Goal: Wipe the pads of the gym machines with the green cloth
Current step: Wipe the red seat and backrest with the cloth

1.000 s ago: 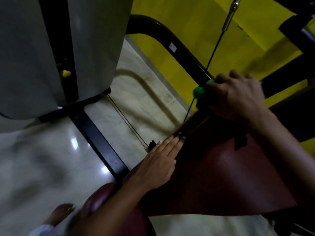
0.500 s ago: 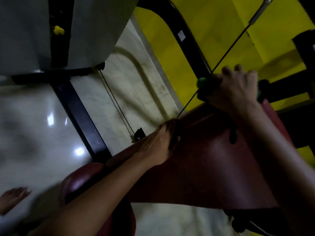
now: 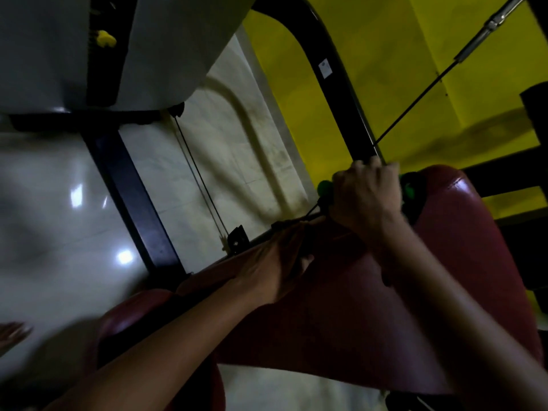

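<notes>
Two hands on the maroon pad (image 3: 341, 321). Right hand (image 3: 366, 200) at the pad's far edge, grip clenched round the green cloth (image 3: 410, 185); cloth mostly hidden, only bits poke out either side of the fist. Left hand (image 3: 275, 268) holds the pad's left edge, fingers curled over it. White label (image 3: 325, 68) on the black frame (image 3: 335, 84) beyond the pad: unreadable. Yellow pin (image 3: 105, 39) blurred. Cable (image 3: 415, 109) cut off top right.
</notes>
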A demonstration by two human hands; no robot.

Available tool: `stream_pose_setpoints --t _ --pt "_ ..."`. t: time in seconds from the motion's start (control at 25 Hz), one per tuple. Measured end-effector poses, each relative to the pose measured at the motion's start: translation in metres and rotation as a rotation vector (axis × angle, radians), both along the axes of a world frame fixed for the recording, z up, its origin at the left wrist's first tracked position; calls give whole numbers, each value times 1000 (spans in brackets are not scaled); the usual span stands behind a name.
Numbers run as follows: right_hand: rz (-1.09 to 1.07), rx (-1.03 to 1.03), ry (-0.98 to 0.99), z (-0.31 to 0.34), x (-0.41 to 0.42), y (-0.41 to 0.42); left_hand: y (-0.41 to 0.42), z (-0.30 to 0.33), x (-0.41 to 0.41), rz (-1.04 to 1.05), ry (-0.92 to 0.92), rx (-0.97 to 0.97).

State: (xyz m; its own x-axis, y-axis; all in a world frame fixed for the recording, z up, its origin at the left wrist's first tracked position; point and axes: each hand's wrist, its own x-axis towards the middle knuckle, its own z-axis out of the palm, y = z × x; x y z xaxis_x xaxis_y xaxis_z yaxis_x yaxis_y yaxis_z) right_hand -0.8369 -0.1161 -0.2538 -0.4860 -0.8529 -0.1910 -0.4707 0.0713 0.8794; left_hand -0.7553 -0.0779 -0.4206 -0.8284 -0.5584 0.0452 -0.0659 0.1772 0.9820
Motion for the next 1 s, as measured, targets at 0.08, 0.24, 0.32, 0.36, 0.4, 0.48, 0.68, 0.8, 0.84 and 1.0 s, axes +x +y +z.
stream_pose_setpoints --t 0.08,0.24,0.32,0.36,0.4,0.48,0.68,0.8,0.84,1.0 --pt "-80 -190 -52 27 -7 -4 -5 -2 9 -37 153 5" --pt "-63 -131 112 13 -1 -1 0 -20 12 -35 119 42" --pt "-37 -9 78 -19 16 2 6 -27 3 -29 -20 88" --pt "-19 21 45 -30 20 4 8 -30 -1 -35 -59 116" --pt "-6 44 32 -35 23 6 9 -31 -4 -36 -73 134" --pt "-6 33 60 -29 14 5 7 -29 -1 -35 -89 128" --pt "-80 -184 152 -3 -5 0 9 -37 9 -55 -70 91" --pt "-35 6 235 -31 11 -1 12 -46 6 -108 -121 117" --pt "-44 49 209 -42 17 -2 11 -50 4 -106 -131 122" --pt "-67 166 80 -75 29 -1 8 -54 5 -148 -180 128"
